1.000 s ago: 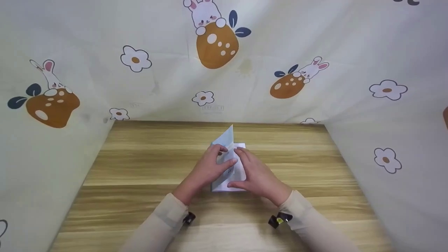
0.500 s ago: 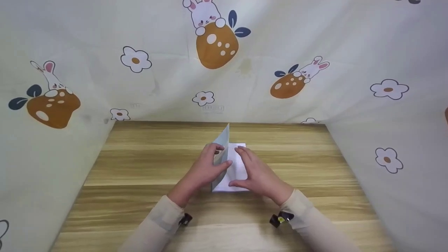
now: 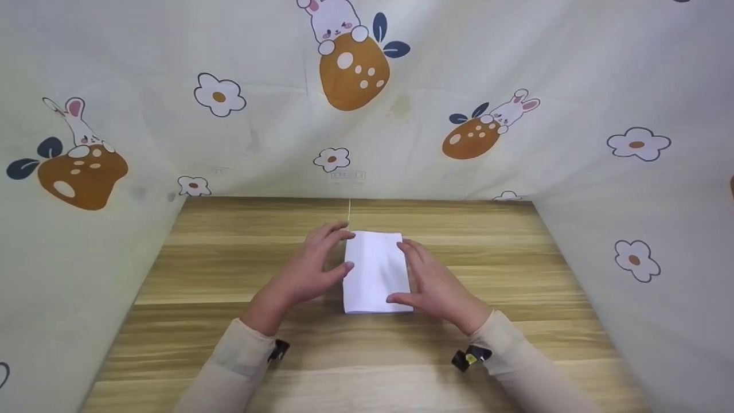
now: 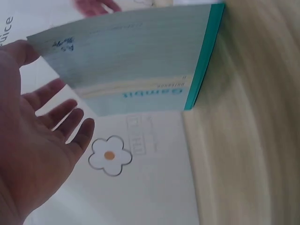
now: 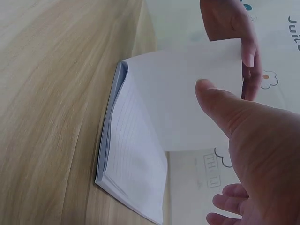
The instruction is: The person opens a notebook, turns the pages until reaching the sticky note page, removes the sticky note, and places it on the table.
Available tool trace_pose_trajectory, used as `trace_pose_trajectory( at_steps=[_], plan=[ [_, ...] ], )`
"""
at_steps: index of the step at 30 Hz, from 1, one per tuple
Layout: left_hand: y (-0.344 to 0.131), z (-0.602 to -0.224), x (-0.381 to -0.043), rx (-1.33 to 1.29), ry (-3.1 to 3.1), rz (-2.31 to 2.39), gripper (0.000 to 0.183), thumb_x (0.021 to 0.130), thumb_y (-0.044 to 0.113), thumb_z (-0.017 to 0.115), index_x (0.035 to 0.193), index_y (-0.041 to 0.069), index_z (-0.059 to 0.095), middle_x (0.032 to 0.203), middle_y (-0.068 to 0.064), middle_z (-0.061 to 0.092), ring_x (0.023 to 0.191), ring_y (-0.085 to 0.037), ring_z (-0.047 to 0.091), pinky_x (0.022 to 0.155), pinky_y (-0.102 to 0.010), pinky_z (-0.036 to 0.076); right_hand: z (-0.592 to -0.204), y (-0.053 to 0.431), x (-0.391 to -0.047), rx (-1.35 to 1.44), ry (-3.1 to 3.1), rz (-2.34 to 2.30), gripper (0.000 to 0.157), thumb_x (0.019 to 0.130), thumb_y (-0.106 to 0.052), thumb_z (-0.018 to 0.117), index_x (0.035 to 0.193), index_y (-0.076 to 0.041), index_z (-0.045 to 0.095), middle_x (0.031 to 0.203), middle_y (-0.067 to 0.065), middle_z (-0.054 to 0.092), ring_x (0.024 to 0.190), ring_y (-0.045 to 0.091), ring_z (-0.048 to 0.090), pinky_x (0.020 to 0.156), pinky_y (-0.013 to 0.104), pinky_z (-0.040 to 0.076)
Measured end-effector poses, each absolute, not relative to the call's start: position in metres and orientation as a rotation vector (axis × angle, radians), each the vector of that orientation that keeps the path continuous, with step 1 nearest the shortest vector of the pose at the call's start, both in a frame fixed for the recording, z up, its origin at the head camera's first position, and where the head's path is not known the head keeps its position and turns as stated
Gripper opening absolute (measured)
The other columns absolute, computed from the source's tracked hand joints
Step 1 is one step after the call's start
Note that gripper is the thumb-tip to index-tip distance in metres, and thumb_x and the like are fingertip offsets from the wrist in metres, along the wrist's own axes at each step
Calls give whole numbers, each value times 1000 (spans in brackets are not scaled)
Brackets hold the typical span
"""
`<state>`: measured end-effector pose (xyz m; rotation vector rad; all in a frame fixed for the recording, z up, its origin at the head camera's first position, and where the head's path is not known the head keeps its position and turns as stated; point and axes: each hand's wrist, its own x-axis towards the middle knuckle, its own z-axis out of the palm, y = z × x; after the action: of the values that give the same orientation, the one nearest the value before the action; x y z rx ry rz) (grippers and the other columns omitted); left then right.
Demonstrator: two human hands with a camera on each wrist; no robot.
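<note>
A small notebook [image 3: 375, 272] lies on the wooden table with its front cover raised and a white page facing up. Light blue-grey with "Gambit" printed on it, the cover [image 4: 136, 56] meets a teal spine [image 4: 205, 56]. From above, it stands nearly edge-on. My left hand [image 3: 304, 267] is at the cover's free edge, thumb on the inner side and the other fingers spread loosely along the outside. My right hand [image 3: 438, 281] is at the notebook's right edge, fingers relaxed, thumb over the page. Lined pages [image 5: 136, 136] show under the cover in the right wrist view.
Wooden tabletop [image 3: 229, 258] surrounds the notebook. Pale cloth [image 3: 275, 126] printed with rabbits and flowers rises behind and along both sides of the table. Dark wrist cameras [image 3: 471, 358] sit below both of my hands.
My left hand has moved left, swinging the cover from leaning over the page to nearly upright. More of the white page shows. My right hand has shifted slightly right.
</note>
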<state>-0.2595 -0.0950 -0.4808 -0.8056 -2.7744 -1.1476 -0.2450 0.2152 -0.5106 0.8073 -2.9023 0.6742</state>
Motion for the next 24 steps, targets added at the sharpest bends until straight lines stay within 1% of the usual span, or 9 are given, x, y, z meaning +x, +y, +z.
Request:
trace_pose_trajectory(
  at_steps=[4, 8, 11, 15, 18, 20, 24],
  plan=[
    [-109, -473, -260, -886, -2781, -1069, 59, 105, 31, 74, 157, 10, 57, 172, -10, 45, 160, -36, 37, 130, -60, 31, -511, 219, -245, 799, -2905, 685, 113, 88, -55, 93, 171, -5, 34, 172, 19, 38, 157, 37, 43, 128, 53, 37],
    [-121, -470, -258, -869, -2805, -1055, 63, 104, 30, 75, 159, 5, 54, 171, -16, 46, 159, -41, 38, 130, -61, 30, -511, 224, -244, 782, -2900, 698, 110, 89, -52, 92, 170, -4, 35, 172, 21, 38, 157, 40, 42, 128, 55, 37],
    [-127, -470, -255, -805, -2825, -1022, 62, 103, 27, 76, 157, 3, 56, 167, -20, 48, 156, -44, 41, 128, -62, 33, -511, 228, -244, 765, -2907, 701, 109, 90, -51, 92, 170, -4, 34, 173, 22, 37, 158, 41, 41, 128, 56, 36],
    [-132, -474, -253, -688, -2856, -867, 58, 101, 23, 77, 150, -2, 58, 154, -27, 56, 145, -48, 51, 121, -64, 41, -512, 234, -244, 743, -2912, 700, 109, 91, -53, 90, 171, -4, 34, 174, 22, 36, 158, 42, 40, 128, 57, 36],
    [-133, -481, -252, -618, -2913, -726, 56, 102, 23, 76, 147, -6, 59, 146, -29, 59, 139, -50, 53, 118, -64, 43, -514, 237, -244, 731, -2907, 708, 108, 92, -51, 90, 170, -4, 34, 173, 23, 37, 157, 43, 41, 127, 57, 36],
    [-131, -486, -251, -590, -2956, -642, 56, 102, 23, 76, 146, -7, 59, 145, -30, 59, 141, -51, 51, 120, -64, 41, -515, 238, -244, 736, -2904, 712, 107, 92, -50, 90, 170, -3, 34, 173, 24, 37, 157, 44, 41, 128, 58, 36],
    [-128, -496, -249, -555, -3034, -535, 57, 103, 25, 76, 146, -8, 59, 149, -31, 58, 149, -51, 46, 125, -63, 36, -518, 240, -243, 753, -2892, 721, 104, 93, -48, 90, 169, 0, 36, 171, 25, 38, 157, 44, 41, 127, 58, 36]
  ],
)
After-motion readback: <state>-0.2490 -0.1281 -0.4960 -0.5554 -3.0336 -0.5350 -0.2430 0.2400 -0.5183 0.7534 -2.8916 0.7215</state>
